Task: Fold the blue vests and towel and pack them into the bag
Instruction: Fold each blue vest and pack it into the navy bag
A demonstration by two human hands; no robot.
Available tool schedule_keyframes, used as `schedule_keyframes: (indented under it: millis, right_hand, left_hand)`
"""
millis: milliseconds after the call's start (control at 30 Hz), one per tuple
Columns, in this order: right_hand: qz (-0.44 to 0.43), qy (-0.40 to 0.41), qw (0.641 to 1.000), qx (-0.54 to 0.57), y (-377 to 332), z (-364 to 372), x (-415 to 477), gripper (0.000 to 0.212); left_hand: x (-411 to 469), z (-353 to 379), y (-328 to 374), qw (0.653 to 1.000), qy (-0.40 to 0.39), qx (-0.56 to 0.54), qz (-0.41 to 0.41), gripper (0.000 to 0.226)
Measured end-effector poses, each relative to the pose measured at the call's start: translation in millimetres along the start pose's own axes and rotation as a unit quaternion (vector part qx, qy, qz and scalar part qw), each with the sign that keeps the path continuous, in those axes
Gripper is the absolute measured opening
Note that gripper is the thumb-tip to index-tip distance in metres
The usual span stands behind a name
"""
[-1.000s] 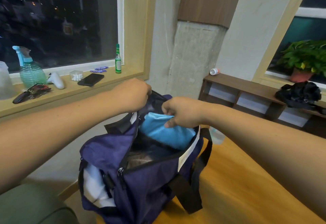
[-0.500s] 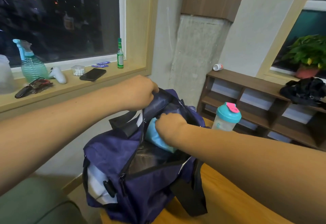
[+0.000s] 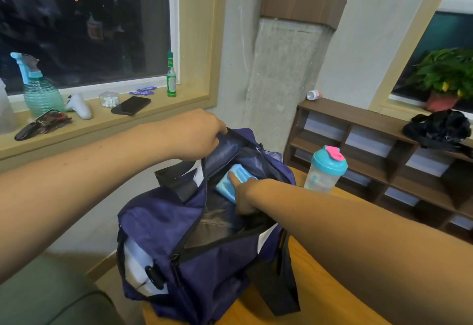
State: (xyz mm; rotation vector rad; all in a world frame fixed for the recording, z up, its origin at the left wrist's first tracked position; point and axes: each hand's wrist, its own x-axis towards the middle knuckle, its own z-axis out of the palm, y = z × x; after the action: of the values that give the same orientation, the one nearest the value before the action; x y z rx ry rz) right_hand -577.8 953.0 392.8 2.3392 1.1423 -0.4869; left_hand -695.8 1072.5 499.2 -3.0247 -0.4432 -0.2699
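Wooden table (image 3: pixel 325 306) bears the navy bag (image 3: pixel 210 268).

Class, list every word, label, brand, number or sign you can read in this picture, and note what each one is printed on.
No text here can be read for certain.
Shaker bottle: print runs down its side, too blurred to read.
Green bottle: label too small to read.
Blue packets on the sill: white print, too small to read.
White tag on the bag: dark marks, too blurred to read.
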Motion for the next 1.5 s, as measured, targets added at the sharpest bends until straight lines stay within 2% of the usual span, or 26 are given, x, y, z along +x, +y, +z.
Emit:
schedule_keyframes:
  millis: [100, 200, 300, 433, 500, 600, 833, 1033, 1267, 1500]
  right_hand:
    - [0.009, -0.005, 1.000, -0.016, -1.1, -4.3, -0.7, 0.093]
    - [-0.019, -0.017, 0.998, -0.062, -1.2, -4.6, -10.0, 0.071]
    - [-0.053, -0.006, 0.994, -0.094, 3.8, -17.0, -25.5, 0.063]
    - [-0.114, 0.121, 0.986, -0.001, 28.7, -46.5, -76.4, 0.054]
    - [-0.141, 0.203, 0.967, 0.066, 47.3, -55.5, -106.5, 0.048]
    - [-0.141, 0.259, 0.943, 0.155, 81.8, -54.5, -149.4, 0.037]
    - [-0.081, 0.319, 0.919, 0.215, 159.6, 17.0, -246.1, 0.017]
    - [-0.012, 0.330, 0.913, 0.237, 203.8, 101.0, -336.0, 0.021]
    - [0.084, 0.356, 0.897, 0.249, 256.0, 188.2, -425.8, 0.019]
    - [0.192, 0.352, 0.876, 0.269, 297.9, 267.4, -495.3, 0.020]
  left_hand:
    - [-1.8, -0.5, -0.2, 1.000, -0.023, 0.012, 0.003, 0.048]
    - [-4.9, 0.0, -1.3, 0.999, -0.042, 0.006, 0.002, 0.048]
    - [-8.5, -4.2, -1.4, 0.999, -0.039, -0.007, 0.004, 0.049]
    - [-18.3, -7.4, 6.5, 0.997, -0.074, 0.012, 0.028, 0.052]
    - [-22.1, -9.3, 13.9, 0.994, -0.102, 0.010, 0.032, 0.052]
    - [-22.3, -17.3, 32.2, 0.995, -0.093, -0.007, 0.046, 0.050]
    - [-24.8, -35.0, 108.8, 0.991, -0.021, -0.082, 0.100, 0.022]
    - [-39.9, -34.3, 214.7, 0.972, -0.036, -0.183, 0.144, 0.008]
    - [-69.2, -14.2, 348.0, 0.940, -0.039, -0.263, 0.215, 0.005]
    - [-79.8, 40.9, 445.0, 0.922, -0.050, -0.304, 0.234, 0.003]
